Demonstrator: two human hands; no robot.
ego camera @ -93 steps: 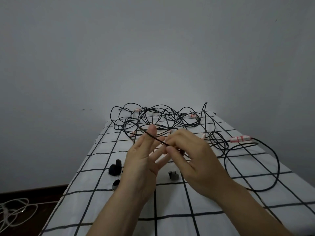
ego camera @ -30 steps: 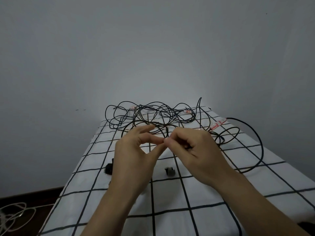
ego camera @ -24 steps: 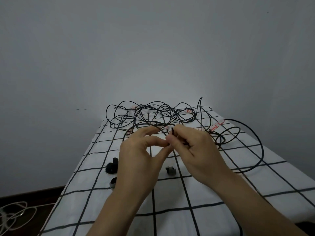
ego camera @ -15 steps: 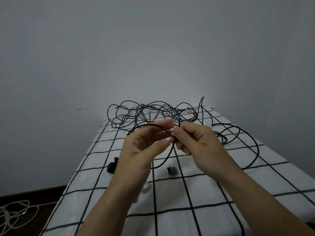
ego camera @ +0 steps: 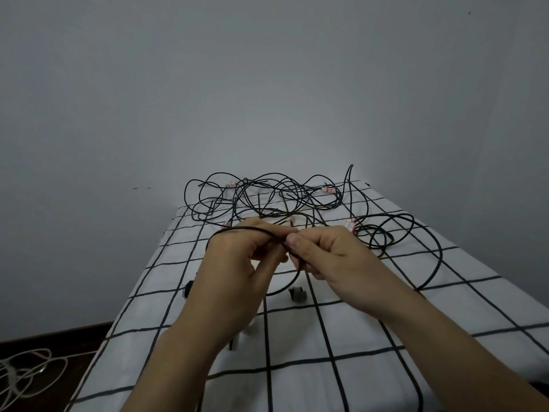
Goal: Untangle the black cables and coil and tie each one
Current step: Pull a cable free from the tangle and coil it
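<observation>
A plain grey wall (ego camera: 267, 84) is seen far behind the fingers. Under both hands a white cloth (ego camera: 326, 367) with a black grid is spread, and it reaches well past the fingertips. The black cables (ego camera: 267, 197) are heaped in a loose tangle on the far end of this cloth, just beyond the fingertips, and a wide loop (ego camera: 427, 242) is laid out to the right of the right knuckles. The left hand (ego camera: 234, 263) and the right hand (ego camera: 335, 260) are held close together above the cloth, with their fingertips almost touching. One cable (ego camera: 246, 230) is pinched by both. It is carried over the left knuckles, it is clamped between the curled left fingers (ego camera: 282, 231) and thumb, and it is clamped again between the right thumb (ego camera: 295, 241) and forefinger. Below the fingers this cable is bent down in a curve under the left palm. Where it ends cannot be told. A white cord (ego camera: 23, 373) is seen on the dark floor, far left of the left wrist. A small dark clip (ego camera: 297, 294) is placed on the cloth directly under the meeting fingertips. Small white and red tags (ego camera: 327, 189) are fixed on the tangled cables beyond the right fingers.
</observation>
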